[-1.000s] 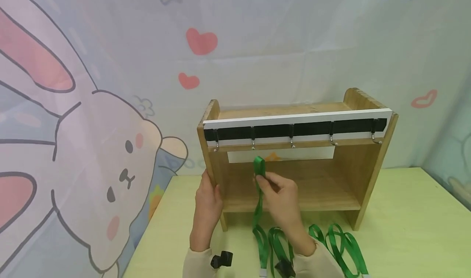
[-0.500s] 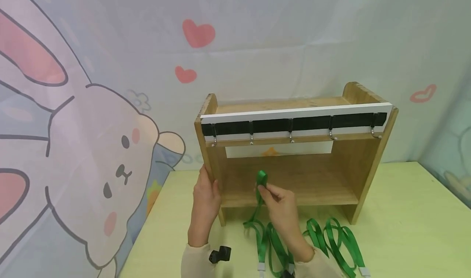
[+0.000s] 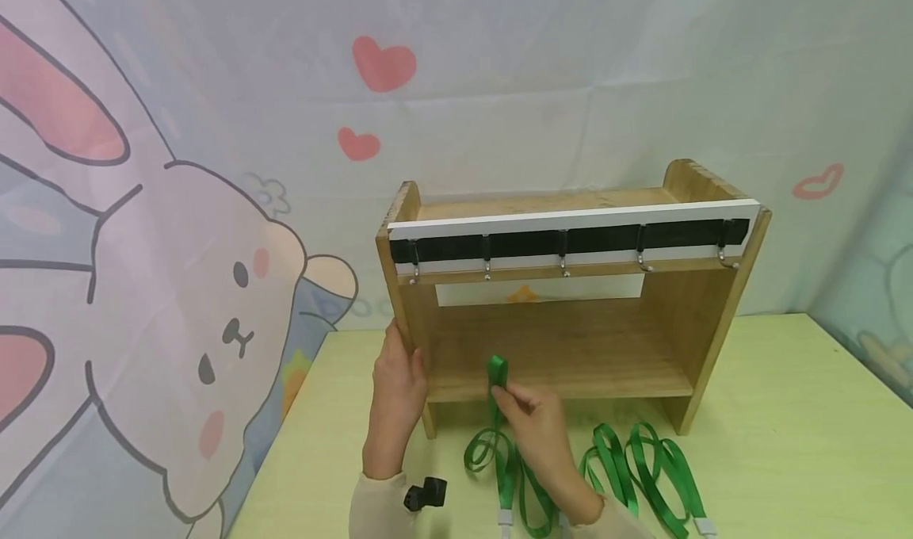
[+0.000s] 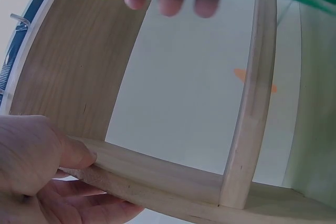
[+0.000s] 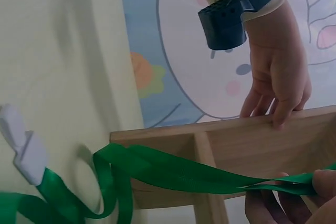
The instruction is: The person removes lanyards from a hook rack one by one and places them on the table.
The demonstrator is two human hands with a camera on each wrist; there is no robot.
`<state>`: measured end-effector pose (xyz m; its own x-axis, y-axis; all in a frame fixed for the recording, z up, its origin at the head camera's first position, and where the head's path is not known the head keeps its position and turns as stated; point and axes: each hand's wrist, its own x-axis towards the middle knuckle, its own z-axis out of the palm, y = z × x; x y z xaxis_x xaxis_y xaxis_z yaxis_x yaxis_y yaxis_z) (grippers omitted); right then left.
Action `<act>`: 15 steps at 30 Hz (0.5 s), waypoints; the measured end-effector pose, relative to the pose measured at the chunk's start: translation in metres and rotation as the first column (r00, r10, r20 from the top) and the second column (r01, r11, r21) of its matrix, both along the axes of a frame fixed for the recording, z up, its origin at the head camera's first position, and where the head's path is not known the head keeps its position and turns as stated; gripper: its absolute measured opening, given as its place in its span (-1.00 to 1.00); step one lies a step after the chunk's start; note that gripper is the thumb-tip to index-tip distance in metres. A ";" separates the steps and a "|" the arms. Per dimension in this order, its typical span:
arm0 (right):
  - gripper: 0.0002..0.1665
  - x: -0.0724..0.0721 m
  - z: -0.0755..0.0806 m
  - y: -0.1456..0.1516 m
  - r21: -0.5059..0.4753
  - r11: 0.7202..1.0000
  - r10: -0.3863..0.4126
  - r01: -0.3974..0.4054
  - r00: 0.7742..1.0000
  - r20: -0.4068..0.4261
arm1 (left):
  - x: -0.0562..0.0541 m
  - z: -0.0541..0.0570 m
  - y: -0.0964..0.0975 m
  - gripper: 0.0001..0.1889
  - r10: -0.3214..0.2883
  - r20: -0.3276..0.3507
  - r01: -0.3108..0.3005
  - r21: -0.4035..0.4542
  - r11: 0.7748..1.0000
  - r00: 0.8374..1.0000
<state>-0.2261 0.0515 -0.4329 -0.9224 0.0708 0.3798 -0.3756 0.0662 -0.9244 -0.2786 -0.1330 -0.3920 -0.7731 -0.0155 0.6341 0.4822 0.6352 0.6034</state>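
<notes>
My left hand holds the left side panel of a small wooden shelf. In the left wrist view its thumb lies on one face of the panel edge and the fingers wrap beneath. My right hand pinches the folded top of a green lanyard between thumb and fingers, in front of the shelf's lower board. Below the pinch the ribbon runs down into a loose coil on the table, and a white plastic clip is at its side in the right wrist view. Metal hooks line the strip above.
More green lanyards with white clips lie on the pale yellow table, right of the right forearm. A black-and-white strip spans the shelf's upper front. Behind stands a cartoon-printed cloth.
My right hand has come down with the lanyard, away from the hooks, and the lower ribbon has slackened into a coil. The left hand keeps its hold on the shelf.
</notes>
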 end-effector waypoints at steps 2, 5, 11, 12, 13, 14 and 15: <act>-0.78 0.000 -0.002 0.000 -0.007 1.000 0.016 -0.015 0.999 0.036 | 0.000 0.001 0.000 -0.47 -0.001 0.003 0.001 -0.002 1.000 1.000; -0.77 0.000 -0.005 0.001 -0.035 0.997 0.076 -0.073 0.992 0.105 | 0.001 0.001 0.000 -0.46 0.001 0.008 -0.001 -0.001 1.000 1.000; -0.70 -0.002 -0.011 0.006 -0.079 0.974 0.224 -0.212 0.953 0.205 | 0.000 0.000 0.000 -0.46 0.003 0.004 -0.003 -0.002 1.000 1.000; -0.68 -0.003 -0.012 0.007 -0.085 0.968 0.249 -0.236 0.945 0.213 | 0.000 0.000 0.000 -0.46 0.003 0.003 -0.003 -0.001 1.000 1.000; -0.67 -0.004 -0.013 0.009 -0.092 0.961 0.274 -0.260 0.937 0.219 | 0.000 0.000 0.000 -0.46 0.003 0.002 -0.003 -0.001 1.000 1.000; -0.66 -0.005 -0.014 0.010 -0.098 0.954 0.298 -0.283 0.928 0.224 | 0.000 0.000 0.000 -0.46 0.002 0.001 -0.002 0.000 1.000 1.000; -0.65 -0.005 -0.015 0.011 -0.100 0.949 0.316 -0.300 0.920 0.231 | 0.000 0.000 0.000 -0.46 0.001 0.000 -0.001 0.002 1.000 1.000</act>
